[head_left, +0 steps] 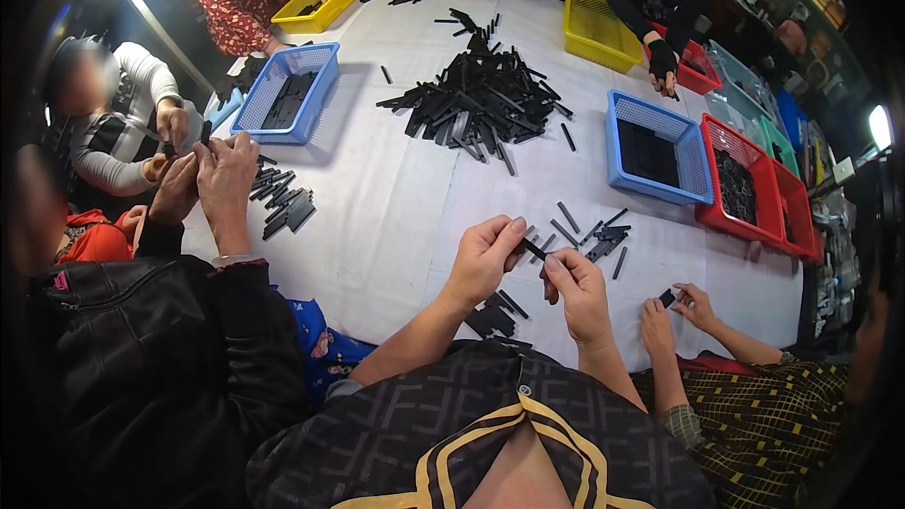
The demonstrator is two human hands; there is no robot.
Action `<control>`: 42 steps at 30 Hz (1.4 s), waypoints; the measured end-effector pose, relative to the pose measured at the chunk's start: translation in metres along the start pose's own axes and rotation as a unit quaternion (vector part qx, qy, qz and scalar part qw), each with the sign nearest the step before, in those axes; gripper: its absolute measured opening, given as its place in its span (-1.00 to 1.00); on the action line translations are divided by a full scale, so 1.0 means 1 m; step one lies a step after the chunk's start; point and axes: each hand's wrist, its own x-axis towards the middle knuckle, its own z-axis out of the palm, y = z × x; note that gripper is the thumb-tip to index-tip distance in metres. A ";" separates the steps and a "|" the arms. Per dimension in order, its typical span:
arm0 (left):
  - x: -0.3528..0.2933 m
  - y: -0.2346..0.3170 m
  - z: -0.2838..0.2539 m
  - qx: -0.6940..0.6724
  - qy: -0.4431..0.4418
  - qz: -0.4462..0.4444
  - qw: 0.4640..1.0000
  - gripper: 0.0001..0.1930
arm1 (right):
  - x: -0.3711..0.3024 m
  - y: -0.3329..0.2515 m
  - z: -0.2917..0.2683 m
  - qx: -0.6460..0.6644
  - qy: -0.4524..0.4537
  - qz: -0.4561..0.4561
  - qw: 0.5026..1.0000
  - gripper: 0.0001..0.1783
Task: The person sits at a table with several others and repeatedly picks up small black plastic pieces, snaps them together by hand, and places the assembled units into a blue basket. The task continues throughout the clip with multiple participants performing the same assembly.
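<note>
Between both my hands is a short, flat black strip (534, 250). One end is pinched in my left hand (484, 259), thumb against fingers. My right hand (577, 294) grips the other end, its fingers curled in. Just beyond my hands lie several loose black strips (604, 239), some looking greyer. Nearer my body, partly below my left hand, sits a small group of black strips (490, 319). What the strips are for does not show.
A large heap of black strips (476, 99) covers the middle of the white table (377, 264). Around it stand a left blue basket (316, 118), a right blue basket (660, 187), red baskets (709, 212) and yellow baskets (603, 30). Co-workers' hands (671, 316) work close on both sides.
</note>
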 end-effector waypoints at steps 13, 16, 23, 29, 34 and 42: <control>0.013 -0.029 -0.010 0.057 -0.057 -0.054 0.995 -0.66 | 0.003 0.031 0.000 0.074 -0.024 0.067 0.995 -0.66; 0.017 -0.031 -0.015 0.094 -0.039 -0.049 0.994 -0.70 | 0.007 0.053 -0.019 0.025 0.005 0.054 0.998 -0.68; 0.040 -0.093 -0.099 0.353 0.133 -0.014 0.926 -0.72 | 0.014 0.164 -0.112 -0.096 0.423 0.063 0.899 -0.69; 0.005 -0.132 -0.136 0.545 0.268 0.074 0.791 -0.88 | 0.019 0.232 -0.169 -0.457 0.580 0.049 0.673 -0.67; 0.004 -0.140 -0.136 0.616 0.208 0.180 0.738 -0.91 | 0.028 0.209 -0.150 -0.532 0.554 0.126 0.628 -0.70; 0.003 -0.144 -0.139 0.612 0.222 0.160 0.742 -0.89 | 0.010 0.207 -0.134 -0.538 0.500 0.072 0.675 -0.49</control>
